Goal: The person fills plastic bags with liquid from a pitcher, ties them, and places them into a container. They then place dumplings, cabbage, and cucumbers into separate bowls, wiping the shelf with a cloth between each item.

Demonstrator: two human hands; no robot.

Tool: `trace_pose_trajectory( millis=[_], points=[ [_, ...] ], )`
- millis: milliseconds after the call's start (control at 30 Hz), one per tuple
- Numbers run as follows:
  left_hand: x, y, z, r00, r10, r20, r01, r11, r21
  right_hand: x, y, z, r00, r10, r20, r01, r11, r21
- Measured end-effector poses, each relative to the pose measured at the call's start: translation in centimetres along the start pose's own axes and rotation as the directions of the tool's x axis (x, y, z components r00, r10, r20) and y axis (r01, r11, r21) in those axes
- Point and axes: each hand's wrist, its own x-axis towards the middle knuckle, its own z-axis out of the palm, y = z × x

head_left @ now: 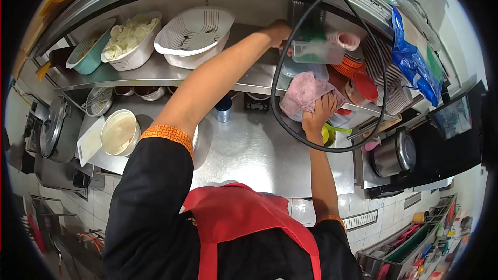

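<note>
Stainless-steel kitchen workstation seen from above: a brushed steel tabletop (259, 150) with a steel shelf (155, 72) raised along its far edge. Largest on the shelf are one white slotted plastic colander (194, 33), one white tub of pale sliced vegetable (132, 41) and one teal plastic strainer (91, 52), three vessels in a row at the far left. On the tabletop stands one round white bowl of pale liquid (119, 132) beside one small blue cup (223, 109). The left hand (277, 33) reaches farthest, fingers closed on one clear rectangular plastic container with a green base (316, 52), whose long axis runs left to right, directly ahead on the shelf. The right hand (319, 114), nearer the body, grips one crumpled pink cloth (303, 93) just below that container. One black cable (290, 46) loops around both.
</note>
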Motion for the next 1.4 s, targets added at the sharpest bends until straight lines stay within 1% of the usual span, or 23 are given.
trace_pose_trajectory(
  millis=[167, 233, 267, 300, 333, 367, 400, 533, 600, 667, 733, 767, 800, 833, 867, 1000, 1067, 1100, 1167, 1200, 1233, 1367, 1400],
  points=[
    [-1.6, -0.6, 1.6, 0.902, -0.062, -0.426, 0.084, 0.996, 0.033, -1.0, 1.4, 0.2, 0.999, -0.029, 0.033, 0.028, 0.999, 0.019],
    [-3.2, -1.4, 1.6, 0.769, 0.46, -0.443, -0.035, 0.723, 0.69, -2.8, 1.8, -0.7, 0.998, 0.07, -0.004, -0.069, 0.991, 0.115],
    [-6.2, -0.3, 2.7, 0.716, 0.597, -0.362, -0.122, 0.618, 0.776, -4.2, 1.7, -1.4, 0.968, 0.251, -0.017, -0.237, 0.931, 0.276],
    [-8.9, 1.1, 3.9, 0.639, 0.722, -0.265, -0.197, 0.486, 0.851, -5.6, 1.3, -2.5, 0.844, 0.53, 0.075, -0.481, 0.689, 0.543],
    [-8.9, 0.7, 4.2, 0.628, 0.73, -0.271, -0.187, 0.479, 0.858, -6.5, 0.6, -4.4, 0.639, 0.723, 0.262, -0.595, 0.249, 0.764],
    [-8.3, -0.2, 4.3, 0.69, 0.721, -0.063, -0.205, 0.277, 0.939, -6.7, -0.5, -7.0, 0.464, 0.763, 0.45, -0.514, -0.182, 0.838],
    [-8.0, -1.3, 4.7, 0.751, 0.646, 0.137, -0.243, 0.078, 0.967, -7.1, -1.6, -9.3, 0.374, 0.738, 0.561, -0.396, -0.42, 0.816],
    [-5.4, -0.5, 5.8, 0.85, 0.431, 0.303, -0.266, -0.144, 0.953, -9.7, -3.0, -14.7, 0.297, 0.711, 0.638, -0.162, -0.621, 0.767],
    [-4.6, 0.6, 6.8, 0.805, 0.492, 0.331, -0.246, -0.23, 0.941, -10.6, -2.9, -16.1, 0.446, 0.645, 0.621, -0.039, -0.679, 0.733],
    [-3.9, 1.2, 7.8, 0.816, 0.428, 0.389, -0.266, -0.32, 0.909, -10.5, -3.9, -17.2, 0.493, 0.656, 0.572, -0.043, -0.638, 0.769],
    [-3.5, 1.0, 8.1, 0.753, 0.479, 0.452, -0.292, -0.373, 0.881, -11.3, -4.5, -17.9, 0.59, 0.772, 0.237, -0.081, -0.236, 0.968],
    [-3.6, 0.9, 8.3, 0.681, 0.525, 0.511, -0.314, -0.421, 0.851, -12.8, -4.1, -17.9, 0.757, 0.63, 0.174, 0.047, -0.317, 0.947],
    [-3.5, 1.2, 8.1, 0.681, 0.52, 0.515, -0.313, -0.43, 0.847, -14.1, -3.9, -16.7, 0.756, 0.632, 0.169, 0.057, -0.321, 0.945],
    [-3.5, 1.8, 7.9, 0.664, 0.57, 0.484, -0.271, -0.42, 0.866, -15.6, -3.8, -15.1, 0.726, 0.669, 0.16, -0.264, 0.056, 0.963],
    [-3.7, 1.9, 7.9, 0.646, 0.616, 0.451, -0.237, -0.399, 0.886, -15.6, -4.6, -14.6, 0.695, 0.706, 0.135, -0.549, 0.4, 0.733],
    [-3.7, 4.2, 7.2, 0.618, 0.565, 0.547, -0.3, -0.473, 0.828, -4.1, 0.5, -5.5, 0.966, 0.152, 0.211, -0.207, 0.941, 0.269],
    [-4.1, 6.2, 7.0, 0.765, 0.43, 0.48, -0.324, -0.387, 0.863, 2.7, -0.6, -2.7, 0.932, -0.031, 0.36, 0.054, 0.997, -0.056],
    [-3.8, 6.7, 6.7, 0.761, 0.434, 0.482, -0.322, -0.392, 0.862, 4.0, -0.7, -1.6, 0.934, -0.066, 0.352, 0.09, 0.995, -0.052],
    [-2.6, 7.6, 5.7, 0.784, 0.414, 0.462, -0.446, -0.141, 0.884, 6.8, -0.7, 0.7, 0.888, -0.237, 0.393, 0.28, 0.958, -0.054],
    [-2.4, 7.7, 5.6, 0.783, 0.413, 0.464, -0.453, -0.131, 0.882, 9.4, -1.9, 2.5, 0.744, -0.011, 0.668, 0.04, 0.999, -0.029],
    [-2.4, 7.9, 5.8, 0.769, 0.437, 0.467, -0.466, -0.118, 0.877, 11.7, -3.6, 4.6, 0.463, 0.174, 0.869, -0.201, 0.976, -0.088],
    [0.0, 6.8, 5.2, 0.656, 0.544, 0.523, -0.539, -0.148, 0.829, 11.5, -4.0, 6.3, 0.457, 0.13, 0.88, -0.161, 0.985, -0.062],
    [-0.3, 7.3, 4.5, 0.606, 0.618, 0.5, -0.48, -0.217, 0.85, 10.7, -1.5, 5.7, 0.634, -0.086, 0.769, -0.105, 0.975, 0.196]
  ],
)
